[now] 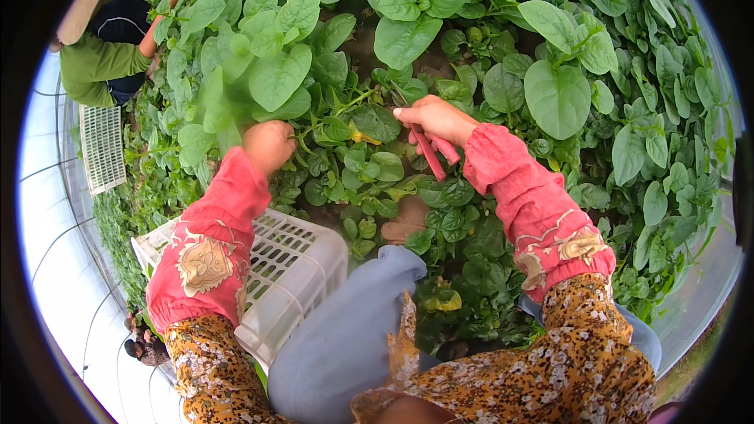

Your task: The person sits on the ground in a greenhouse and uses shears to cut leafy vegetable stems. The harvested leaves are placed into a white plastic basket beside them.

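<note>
My left hand [269,142] is closed around the stems of some Malabar spinach shoots. Blurred leaves [227,91] rise just above that fist, and the stem ends are mostly hidden by the fingers. To the right, my right hand [437,121] holds scissors with pink handles [429,156]. Their blades point away from me into low foliage and are partly covered by leaves. Broad-leaved Malabar spinach plants [400,41] stand before both hands. A yellowed leaf [361,134] lies between the hands.
A white slatted plastic crate [300,274] stands beside my left knee [347,318], under my left forearm. At the far left, a person in a green top [97,68] bends over the plants near another white crate [103,147]. Plastic sheeting on hoops [59,235] bounds the left side.
</note>
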Motion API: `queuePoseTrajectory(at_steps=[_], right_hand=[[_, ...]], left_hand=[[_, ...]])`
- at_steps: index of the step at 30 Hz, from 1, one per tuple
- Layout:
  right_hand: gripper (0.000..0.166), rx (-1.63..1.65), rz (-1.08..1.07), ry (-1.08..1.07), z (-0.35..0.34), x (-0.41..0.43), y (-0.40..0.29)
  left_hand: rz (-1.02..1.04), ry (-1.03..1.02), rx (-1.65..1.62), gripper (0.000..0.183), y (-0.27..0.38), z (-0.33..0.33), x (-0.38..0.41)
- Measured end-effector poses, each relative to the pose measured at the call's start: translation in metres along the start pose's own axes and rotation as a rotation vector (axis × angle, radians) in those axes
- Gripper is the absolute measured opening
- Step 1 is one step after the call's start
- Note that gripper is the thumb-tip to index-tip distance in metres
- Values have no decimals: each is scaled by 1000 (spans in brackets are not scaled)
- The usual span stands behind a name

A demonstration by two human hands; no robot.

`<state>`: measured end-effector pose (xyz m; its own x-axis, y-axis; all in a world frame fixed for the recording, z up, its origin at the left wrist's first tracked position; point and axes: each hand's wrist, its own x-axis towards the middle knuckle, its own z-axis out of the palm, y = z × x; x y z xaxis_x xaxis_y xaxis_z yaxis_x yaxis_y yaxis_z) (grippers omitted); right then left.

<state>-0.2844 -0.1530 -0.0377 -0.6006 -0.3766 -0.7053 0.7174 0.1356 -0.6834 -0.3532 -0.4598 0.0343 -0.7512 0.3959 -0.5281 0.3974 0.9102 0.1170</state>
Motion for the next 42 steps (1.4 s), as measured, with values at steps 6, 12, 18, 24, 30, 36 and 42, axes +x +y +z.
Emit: queuePoseTrajectory(at_steps=[6, 12, 18, 24, 30, 36, 42], right_hand=[[49, 68, 64, -120, 10, 9, 0], [44, 241, 72, -49, 31, 38, -9], [39, 384, -91, -11, 26, 20, -1], [42, 535, -299, -42, 41, -52, -15], [46, 570, -511, 3, 11, -112, -35], [54, 637, -872, 87, 16, -154, -57], [47, 648, -689, 205, -37, -205, -48]], left_hand=[[-30, 38, -404, 11, -26, -21, 17], [-57, -121, -497, 9, -17, -28, 16], [-158, -314, -626, 11, 10, -54, 2], [70, -383, -950, 15, 102, -63, -21], [416, 79, -854, 21, 179, -65, -55], [382, 330, -1838, 36, 241, -92, -21], [653, 449, -1686, 51, 289, -104, -39]])
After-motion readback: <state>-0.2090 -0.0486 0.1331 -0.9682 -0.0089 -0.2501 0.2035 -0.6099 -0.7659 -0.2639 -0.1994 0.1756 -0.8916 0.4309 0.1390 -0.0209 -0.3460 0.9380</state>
